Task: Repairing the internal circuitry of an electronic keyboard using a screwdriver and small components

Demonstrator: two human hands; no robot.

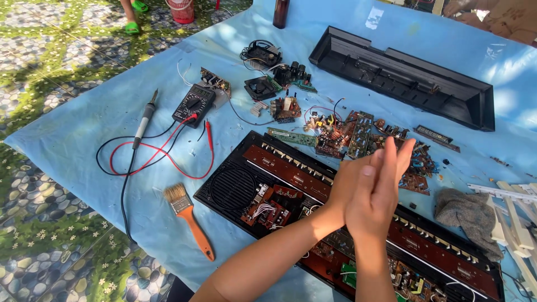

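My left hand (341,182) and my right hand (377,196) are pressed flat together, palm to palm, with the fingers stretched up and to the right. Neither hand holds anything. They hover over an opened black electronic keyboard chassis (235,187), which shows a round speaker grille and long brown circuit boards (291,170). Just beyond the fingertips lies a pile of loose circuit boards (347,134).
A blue cloth (84,128) covers the ground. On it lie a multimeter (193,105) with red and black leads, a soldering iron (144,120), an orange-handled brush (189,218), a grey rag (467,215), white keys (514,218), a black casing cover (403,75) and a brown bottle (281,12). Another person's feet (132,25) are at top left.
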